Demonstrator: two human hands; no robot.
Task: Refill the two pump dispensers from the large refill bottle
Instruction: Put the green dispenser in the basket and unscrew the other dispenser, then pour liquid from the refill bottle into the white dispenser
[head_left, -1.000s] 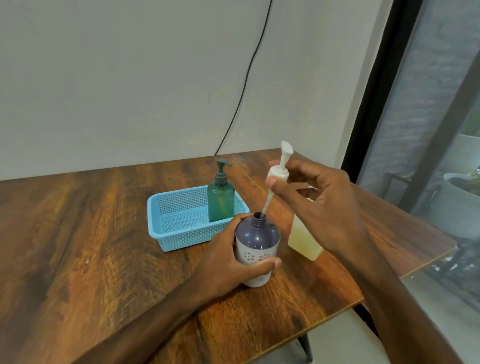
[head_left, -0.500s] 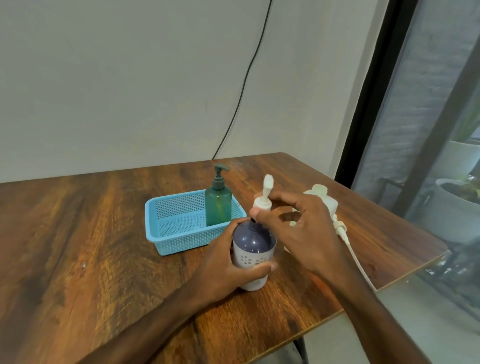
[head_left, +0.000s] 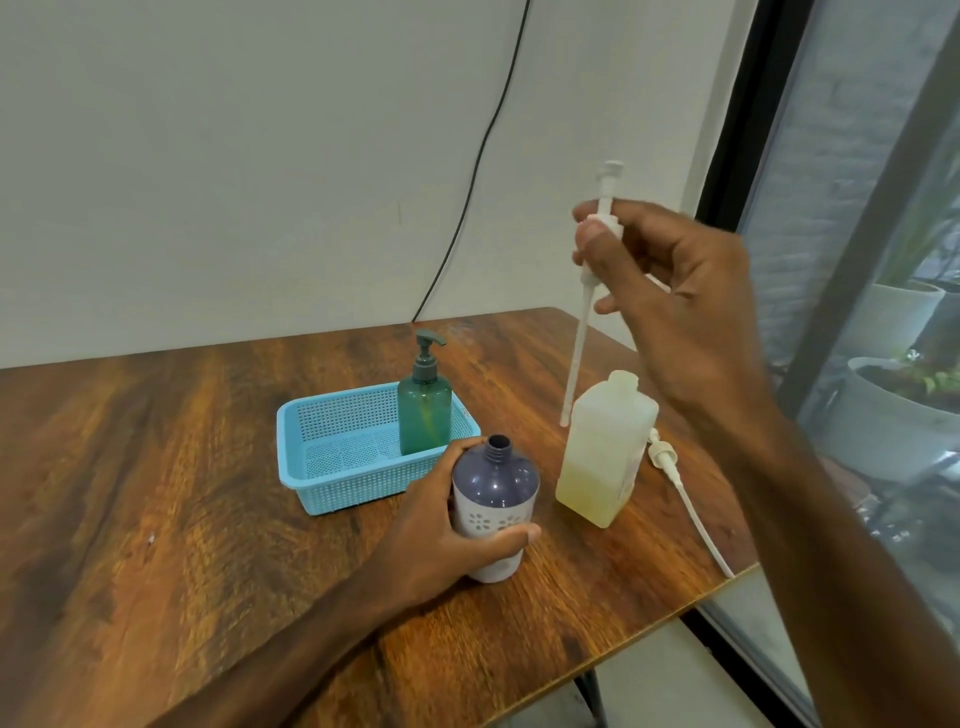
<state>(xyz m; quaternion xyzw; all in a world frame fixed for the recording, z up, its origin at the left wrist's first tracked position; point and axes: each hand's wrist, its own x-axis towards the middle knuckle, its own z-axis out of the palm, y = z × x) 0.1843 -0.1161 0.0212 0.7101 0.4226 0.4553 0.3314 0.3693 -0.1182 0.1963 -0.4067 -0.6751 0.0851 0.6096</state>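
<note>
Head view: right hand holds pump above purple bottle.

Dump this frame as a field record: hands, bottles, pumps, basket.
left hand: grips purple dispenser, upright on table
right hand: pinches white pump, held in the air, tube hanging down
purple dispenser: neck open, no pump fitted
refill bottle: upright, uncapped, pale yellow liquid in its lower part
second pump: lies on table right of refill bottle
green dispenser: pump fitted, stands in blue basket
</note>
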